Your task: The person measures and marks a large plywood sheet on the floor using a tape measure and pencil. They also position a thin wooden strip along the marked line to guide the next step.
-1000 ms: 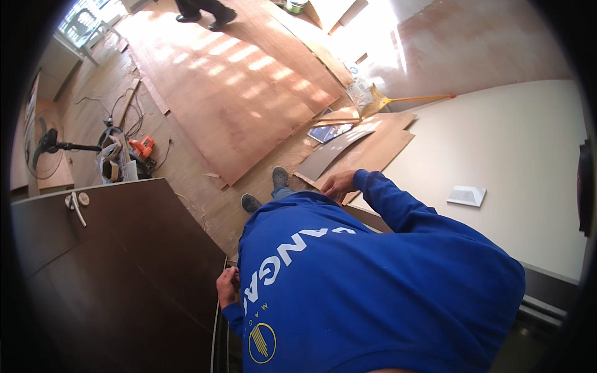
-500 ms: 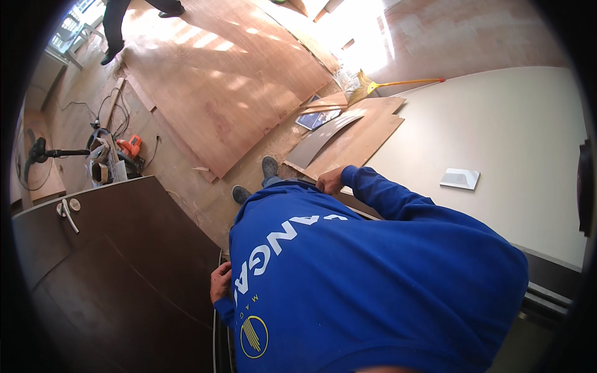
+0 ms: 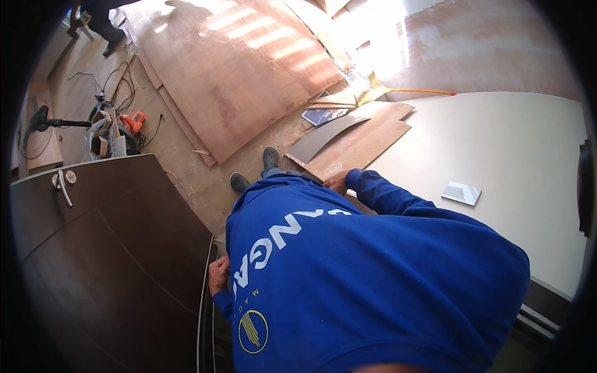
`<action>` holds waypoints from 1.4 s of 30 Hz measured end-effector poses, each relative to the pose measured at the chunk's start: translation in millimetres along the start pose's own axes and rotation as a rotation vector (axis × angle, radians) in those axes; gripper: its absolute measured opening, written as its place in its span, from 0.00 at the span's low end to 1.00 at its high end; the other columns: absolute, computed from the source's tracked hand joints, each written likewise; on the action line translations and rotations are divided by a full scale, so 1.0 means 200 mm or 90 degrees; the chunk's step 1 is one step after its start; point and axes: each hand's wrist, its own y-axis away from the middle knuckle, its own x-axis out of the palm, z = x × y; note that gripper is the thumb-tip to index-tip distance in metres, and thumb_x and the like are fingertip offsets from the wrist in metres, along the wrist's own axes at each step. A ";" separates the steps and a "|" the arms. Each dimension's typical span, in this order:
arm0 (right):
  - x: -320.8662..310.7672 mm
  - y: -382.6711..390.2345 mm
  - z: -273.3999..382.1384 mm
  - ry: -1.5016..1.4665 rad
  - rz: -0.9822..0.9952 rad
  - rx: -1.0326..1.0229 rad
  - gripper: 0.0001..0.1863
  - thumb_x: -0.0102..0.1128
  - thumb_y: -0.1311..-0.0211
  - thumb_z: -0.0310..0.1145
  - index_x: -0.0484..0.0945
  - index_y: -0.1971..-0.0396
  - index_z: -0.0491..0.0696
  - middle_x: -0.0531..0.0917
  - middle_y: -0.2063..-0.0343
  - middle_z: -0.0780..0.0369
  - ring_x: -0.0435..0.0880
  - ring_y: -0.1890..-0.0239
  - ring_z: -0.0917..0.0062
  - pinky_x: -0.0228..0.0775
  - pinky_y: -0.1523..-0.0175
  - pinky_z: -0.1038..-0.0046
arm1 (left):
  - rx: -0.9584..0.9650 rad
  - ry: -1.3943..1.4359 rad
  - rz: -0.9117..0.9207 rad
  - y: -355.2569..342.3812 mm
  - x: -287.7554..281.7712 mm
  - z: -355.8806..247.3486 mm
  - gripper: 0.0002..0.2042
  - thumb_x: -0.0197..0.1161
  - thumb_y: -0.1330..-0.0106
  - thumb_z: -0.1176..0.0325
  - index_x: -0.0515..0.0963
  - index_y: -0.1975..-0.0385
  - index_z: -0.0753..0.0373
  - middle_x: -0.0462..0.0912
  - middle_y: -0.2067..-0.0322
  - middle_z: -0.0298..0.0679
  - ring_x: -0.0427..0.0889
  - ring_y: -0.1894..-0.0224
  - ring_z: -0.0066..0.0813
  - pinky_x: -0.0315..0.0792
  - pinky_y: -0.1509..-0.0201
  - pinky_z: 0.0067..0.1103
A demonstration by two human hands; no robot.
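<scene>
Head cam is the left fisheye of a side-by-side pair on the wearer's head, upright, pitched steeply down and forward over the blue long-sleeved sweatshirt (image 3: 367,267), which is closest and fills bottom centre. Bare left hand (image 3: 219,275) and bare right hand (image 3: 336,182) sit a bit farther out, large reddish-brown plywood sheet (image 3: 230,81) well beyond. Wide coverage: dark brown door panel (image 3: 112,248) at left, smooth cream panel (image 3: 491,143) at right, edges bowing toward the black rim.

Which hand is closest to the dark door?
The left hand, beside the dark door. The right hand is farther away, near the hem of the blue top.
</scene>
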 end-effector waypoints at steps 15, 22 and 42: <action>-0.09 0.06 0.21 0.142 -0.038 -0.043 0.30 0.64 0.43 0.54 0.79 0.48 0.46 0.86 0.59 0.58 0.86 0.59 0.70 0.83 0.59 0.65 | 0.132 -0.007 0.020 0.14 0.14 -0.27 0.13 0.56 0.30 0.66 0.83 0.57 0.67 0.85 0.65 0.35 0.80 0.64 0.21 0.72 0.58 0.19; -0.14 -0.15 -0.03 0.094 -0.052 -0.220 0.22 0.66 0.44 0.47 0.81 0.63 0.41 0.85 0.74 0.60 0.85 0.75 0.75 0.79 0.71 0.72 | 0.165 -0.017 0.009 0.11 0.18 -0.32 0.14 0.54 0.30 0.65 0.83 0.57 0.68 0.85 0.64 0.36 0.81 0.63 0.22 0.72 0.57 0.20; -0.16 -0.09 0.06 0.447 -0.141 -0.641 0.24 0.63 0.40 0.42 0.77 0.52 0.39 0.81 0.53 0.47 0.79 0.52 0.54 0.72 0.46 0.63 | 0.204 -0.061 -0.017 0.13 0.27 -0.43 0.18 0.48 0.28 0.63 0.82 0.55 0.69 0.86 0.63 0.39 0.81 0.62 0.24 0.73 0.56 0.22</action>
